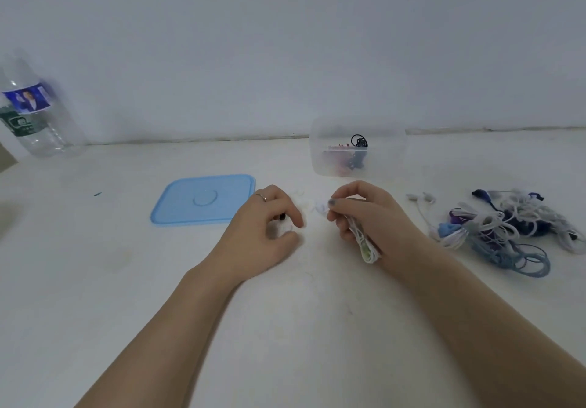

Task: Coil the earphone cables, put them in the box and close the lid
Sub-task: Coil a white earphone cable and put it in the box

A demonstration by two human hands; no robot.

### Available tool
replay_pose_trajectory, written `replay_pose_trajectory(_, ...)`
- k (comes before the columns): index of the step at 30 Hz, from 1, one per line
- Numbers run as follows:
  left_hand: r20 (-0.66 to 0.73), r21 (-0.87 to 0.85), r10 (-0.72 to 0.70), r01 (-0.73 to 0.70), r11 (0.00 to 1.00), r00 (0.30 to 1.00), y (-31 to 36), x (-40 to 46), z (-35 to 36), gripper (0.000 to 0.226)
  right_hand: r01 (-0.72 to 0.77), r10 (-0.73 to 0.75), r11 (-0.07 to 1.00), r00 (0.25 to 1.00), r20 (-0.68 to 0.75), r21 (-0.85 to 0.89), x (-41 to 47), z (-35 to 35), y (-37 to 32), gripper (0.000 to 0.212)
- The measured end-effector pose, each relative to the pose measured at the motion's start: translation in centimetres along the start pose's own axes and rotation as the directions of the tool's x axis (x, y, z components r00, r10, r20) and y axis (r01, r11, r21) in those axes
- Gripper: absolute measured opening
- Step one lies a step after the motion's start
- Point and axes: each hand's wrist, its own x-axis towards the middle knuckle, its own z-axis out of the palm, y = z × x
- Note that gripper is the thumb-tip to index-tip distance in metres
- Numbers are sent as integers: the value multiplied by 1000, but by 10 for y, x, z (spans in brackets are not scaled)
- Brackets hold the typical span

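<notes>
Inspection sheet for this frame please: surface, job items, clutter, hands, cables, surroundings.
Surface: white table, faint smudges.
Job's things: translucent box open, dark and red cables inside; blue lid flat on table, left of the hands.
Clutter: plastic bottle far left, blurred.
Hands: left hand curled over something small; right hand grips a white coiled bundle.
Cables: tangled pile, white, blue and purple, right of the hands, uncoiled.
Surroundings: plain wall; nothing else seen.
</notes>
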Motion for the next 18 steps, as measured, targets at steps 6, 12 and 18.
replay_pose_trajectory(6, 37, 34, 36, -37, 999, 999, -5, 2, 2, 14, 36, -32, 997, 998, 54, -68, 2, -1, -1, 14)
replay_pose_trajectory(12, 27, -53, -23, 25, 998, 999, 0, 0, -4, 24, 45, -39, 995, 997, 65, -85, 1, -3, -2, 17)
replay_pose_trajectory(18, -86, -163, -125, 110, 981, 988, -1, 2, -9, 29, 52, -47, 991, 998, 44, -119, 2, -1, 0, 6)
